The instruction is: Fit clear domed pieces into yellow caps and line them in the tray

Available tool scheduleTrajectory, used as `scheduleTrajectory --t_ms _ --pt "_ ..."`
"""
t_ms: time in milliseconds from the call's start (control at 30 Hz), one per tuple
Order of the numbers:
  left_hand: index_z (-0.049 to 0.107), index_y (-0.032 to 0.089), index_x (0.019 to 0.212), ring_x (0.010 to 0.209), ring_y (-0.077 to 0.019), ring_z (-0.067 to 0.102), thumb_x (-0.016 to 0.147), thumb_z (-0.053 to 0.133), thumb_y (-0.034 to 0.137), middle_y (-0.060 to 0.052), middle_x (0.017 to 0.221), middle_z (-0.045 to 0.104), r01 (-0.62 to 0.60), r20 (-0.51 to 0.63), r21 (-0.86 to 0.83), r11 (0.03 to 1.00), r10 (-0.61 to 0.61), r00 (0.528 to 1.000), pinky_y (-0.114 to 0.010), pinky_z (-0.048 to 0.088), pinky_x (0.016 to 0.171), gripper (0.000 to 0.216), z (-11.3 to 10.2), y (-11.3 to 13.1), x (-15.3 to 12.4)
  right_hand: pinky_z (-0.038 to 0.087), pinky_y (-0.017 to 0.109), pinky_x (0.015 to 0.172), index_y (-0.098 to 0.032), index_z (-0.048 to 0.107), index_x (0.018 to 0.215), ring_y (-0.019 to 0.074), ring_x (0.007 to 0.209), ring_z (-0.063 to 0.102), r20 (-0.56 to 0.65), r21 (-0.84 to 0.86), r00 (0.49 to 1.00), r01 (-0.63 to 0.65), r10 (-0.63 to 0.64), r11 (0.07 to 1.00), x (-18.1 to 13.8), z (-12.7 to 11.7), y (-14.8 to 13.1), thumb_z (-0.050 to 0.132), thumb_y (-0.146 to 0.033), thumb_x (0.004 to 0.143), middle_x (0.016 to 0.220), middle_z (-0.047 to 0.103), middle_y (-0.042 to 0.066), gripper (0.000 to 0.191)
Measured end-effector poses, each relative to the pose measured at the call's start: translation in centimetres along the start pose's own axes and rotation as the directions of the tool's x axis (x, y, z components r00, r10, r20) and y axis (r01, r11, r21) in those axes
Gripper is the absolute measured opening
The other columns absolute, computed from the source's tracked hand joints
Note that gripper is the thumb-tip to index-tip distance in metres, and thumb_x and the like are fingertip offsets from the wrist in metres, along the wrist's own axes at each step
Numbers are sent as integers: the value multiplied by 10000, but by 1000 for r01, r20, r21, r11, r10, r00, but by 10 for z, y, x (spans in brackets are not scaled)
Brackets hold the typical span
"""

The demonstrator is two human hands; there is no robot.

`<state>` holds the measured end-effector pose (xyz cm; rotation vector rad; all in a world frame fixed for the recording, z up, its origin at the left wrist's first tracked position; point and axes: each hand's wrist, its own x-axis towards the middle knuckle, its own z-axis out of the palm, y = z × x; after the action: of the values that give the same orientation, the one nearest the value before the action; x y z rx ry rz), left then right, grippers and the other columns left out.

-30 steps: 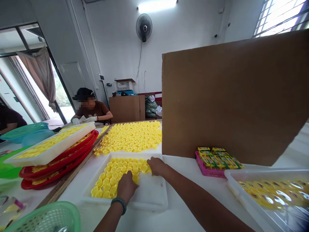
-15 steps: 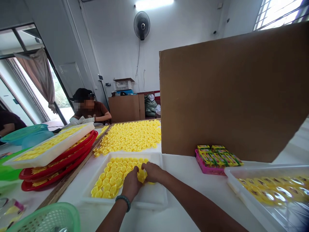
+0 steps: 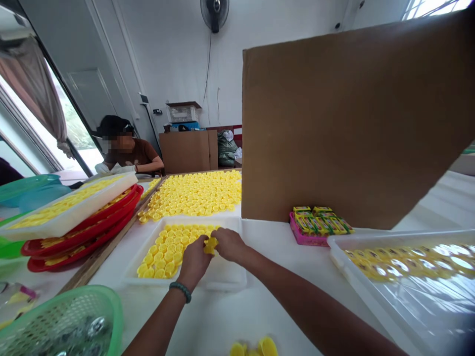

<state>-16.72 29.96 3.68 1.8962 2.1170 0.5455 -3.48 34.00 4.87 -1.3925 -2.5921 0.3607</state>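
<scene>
A white tray (image 3: 230, 279) lies in front of me, its left half covered with rows of yellow caps (image 3: 166, 249). Both my hands meet over the tray's middle. My left hand (image 3: 195, 262), with a green bracelet at the wrist, has its fingers curled against a small clump of yellow caps (image 3: 210, 244). My right hand (image 3: 229, 244) presses on the same clump from the right, fingers bent.
A large cardboard sheet (image 3: 349, 128) stands upright at the right. Beside it lie a pink basket of yellow packets (image 3: 315, 225) and a film-covered white tray (image 3: 408, 277). Red trays (image 3: 81, 227) are stacked on the left, a green basket (image 3: 63, 321) sits near me. A person (image 3: 126, 151) sits at the far left.
My hands, apart a second ago, have come together over the tray and gathered caps between them. The camera has tilted down, showing a few loose caps at the table's near edge.
</scene>
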Motion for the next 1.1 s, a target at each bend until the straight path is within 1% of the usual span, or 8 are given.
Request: scheduleTrajectory --t_ms 167,367,533,733,800,867,967,1100 --pt "541 233 1024 773 -170 599 712 653 163 5 863 650 -121 -6 -141 983 122 993 -241 369 625 339 -10 46 -46 391 289 734 -225 532 1040 211 943 542 -49 -53 998 -41 38 998 -67 -33 6 473 -153 784 1001 575 55 272" --pt "538 219 1028 852 -191 587 665 591 81 -18 932 629 -241 193 -216 946 283 939 -270 419 748 392 36 76 -103 425 281 760 -211 560 1003 199 912 561 -38 -60 988 -152 150 986 -160 -12 28 474 -82 729 964 599 55 315" --pt "559 174 1056 975 -252 557 634 504 42 -85 1029 613 -235 339 -161 959 277 899 -348 431 871 445 59 72 -111 450 312 828 -226 577 1035 223 956 564 2 4 974 -225 225 974 -175 34 36 459 -55 708 1022 616 79 387" --pt "632 229 1012 943 -298 591 650 603 132 -81 967 668 -140 593 -121 983 185 783 -388 457 835 376 32 61 -103 425 423 905 -413 581 1057 296 1079 530 202 74 960 -211 193 975 -179 46 45 570 -203 672 1165 595 39 439" --pt "657 254 947 896 -267 613 652 614 126 -43 889 690 -123 631 -127 984 176 756 -352 459 813 324 17 52 -96 438 422 858 -415 628 955 294 998 574 266 85 948 -206 177 975 -172 30 43 597 -260 669 1076 634 47 327" --pt "658 255 867 851 -237 620 616 678 162 -8 835 692 -65 558 -119 991 121 821 -306 460 761 269 1 40 -84 433 396 840 -370 649 917 279 971 581 235 91 956 -200 174 976 -150 7 35 621 -316 674 1024 646 59 250" --pt "612 225 892 809 -211 611 634 709 271 -2 829 672 57 237 -74 996 -38 971 -273 445 690 279 -18 16 -53 413 351 836 -258 639 948 259 973 565 106 31 983 -154 150 988 -86 -25 23 627 -364 721 994 645 73 251" --pt "478 107 1166 1064 -251 531 689 683 260 -125 1127 590 176 45 95 980 -181 982 -286 410 839 542 -20 -14 -6 418 312 817 -217 572 1081 255 1034 527 74 34 993 -92 89 995 14 -26 21 721 -393 649 1115 575 86 489"
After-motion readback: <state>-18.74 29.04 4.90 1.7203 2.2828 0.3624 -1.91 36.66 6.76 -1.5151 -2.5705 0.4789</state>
